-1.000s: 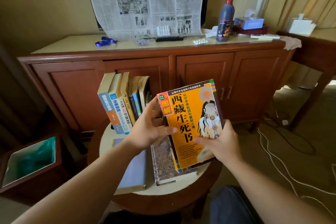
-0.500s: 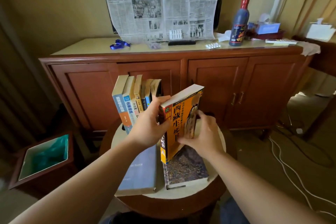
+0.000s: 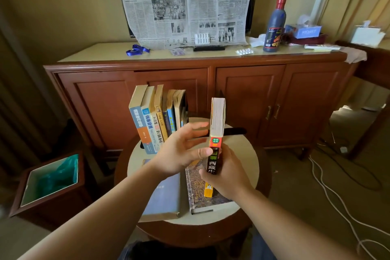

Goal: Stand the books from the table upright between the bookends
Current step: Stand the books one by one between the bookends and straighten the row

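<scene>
A round table with a pale top is seen nearest, with a grey book and a patterned book lying flat on it. Above these, an orange book is held upright, spine toward the camera, gripped low by the right hand; the left hand is spread, its thumb touching the spine. A row of standing books is seen behind, by a dark bookend. A lined bin stands left. Farther off, a wooden sideboard carries a dark bottle and a hanging newspaper.
</scene>
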Action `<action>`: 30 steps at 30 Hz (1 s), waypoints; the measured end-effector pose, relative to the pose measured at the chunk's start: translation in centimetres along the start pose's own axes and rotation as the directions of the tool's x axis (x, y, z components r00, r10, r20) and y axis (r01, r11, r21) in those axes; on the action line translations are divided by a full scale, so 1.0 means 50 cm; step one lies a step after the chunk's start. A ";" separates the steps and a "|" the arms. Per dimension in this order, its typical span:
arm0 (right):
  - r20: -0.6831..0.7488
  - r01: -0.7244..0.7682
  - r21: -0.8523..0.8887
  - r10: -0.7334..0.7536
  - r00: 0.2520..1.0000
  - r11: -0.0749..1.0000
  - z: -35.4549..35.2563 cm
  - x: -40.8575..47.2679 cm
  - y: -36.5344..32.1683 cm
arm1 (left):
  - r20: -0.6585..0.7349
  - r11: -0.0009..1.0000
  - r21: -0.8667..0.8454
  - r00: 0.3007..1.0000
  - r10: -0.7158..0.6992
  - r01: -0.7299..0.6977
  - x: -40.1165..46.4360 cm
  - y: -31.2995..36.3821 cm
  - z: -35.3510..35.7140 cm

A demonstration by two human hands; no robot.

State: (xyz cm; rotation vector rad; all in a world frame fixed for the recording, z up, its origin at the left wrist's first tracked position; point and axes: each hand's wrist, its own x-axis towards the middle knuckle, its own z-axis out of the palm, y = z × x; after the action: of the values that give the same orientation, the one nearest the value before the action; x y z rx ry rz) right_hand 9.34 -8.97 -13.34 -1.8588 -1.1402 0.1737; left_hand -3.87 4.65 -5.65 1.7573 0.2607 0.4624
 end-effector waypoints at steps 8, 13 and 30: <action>-0.152 -0.123 -0.115 0.105 0.983 0.986 0.002 -0.004 0.010 | -0.232 0.927 0.308 0.962 -0.144 0.213 0.000 -0.119 -0.040; -0.212 -0.190 -0.077 0.170 0.962 0.979 0.007 0.044 0.004 | -0.263 0.741 0.595 0.946 -0.188 0.312 0.011 -0.184 -0.073; -0.232 -0.253 -0.059 0.233 0.944 0.966 0.140 0.300 0.020 | -0.225 0.436 0.850 0.952 -0.208 0.296 0.024 -0.300 -0.133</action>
State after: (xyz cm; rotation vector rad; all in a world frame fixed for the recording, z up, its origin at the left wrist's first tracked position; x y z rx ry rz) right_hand 14.67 6.74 -13.29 -2.0382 -0.7737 0.0513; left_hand -4.67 14.53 -18.78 2.6628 0.9675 0.1561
